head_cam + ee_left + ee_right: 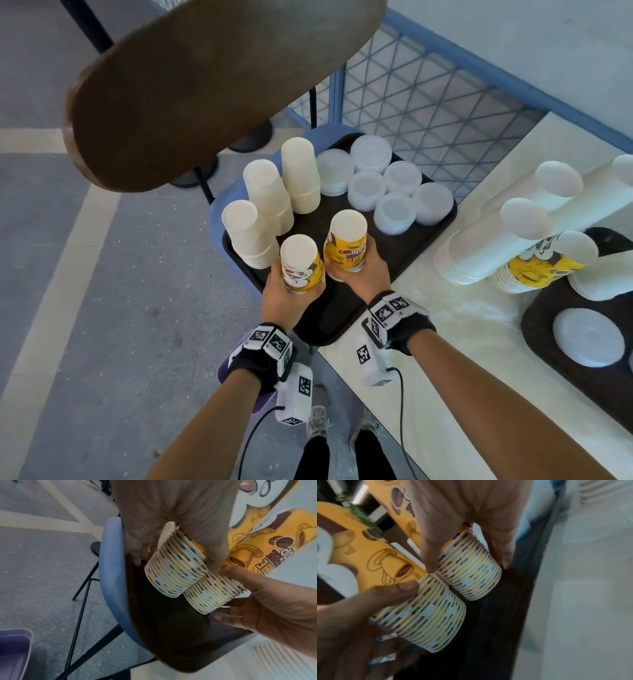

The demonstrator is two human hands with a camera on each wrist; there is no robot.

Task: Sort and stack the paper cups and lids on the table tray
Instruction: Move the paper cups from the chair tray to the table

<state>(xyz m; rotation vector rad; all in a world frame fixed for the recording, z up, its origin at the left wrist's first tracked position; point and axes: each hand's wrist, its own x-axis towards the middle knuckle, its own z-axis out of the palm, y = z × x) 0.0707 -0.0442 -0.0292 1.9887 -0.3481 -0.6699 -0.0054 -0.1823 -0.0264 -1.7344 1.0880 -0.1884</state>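
Observation:
Two stacks of yellow printed paper cups stand upside down, side by side, at the near end of a dark tray (342, 310). My left hand (289, 296) grips the left stack (302, 265), which tilts slightly. Around the right stack (346, 245) my right hand (361, 272) is curled. In the left wrist view the left stack (173, 572) touches the right stack (214, 593) at the rims. The right wrist view shows the right stack (471, 568) and the left stack (428, 615) low over the tray (510, 615). Three white cup stacks (267, 202) and several clear lid stacks (387, 185) fill the tray's far part.
The tray lies on a blue chair (217, 212) beside a white table (462, 342). On the table, long cup stacks (507, 240) lie across a second dark tray (548, 356) holding lids (587, 337). A brown round tabletop (205, 85) looms at upper left, and blue mesh fencing (428, 102) stands behind.

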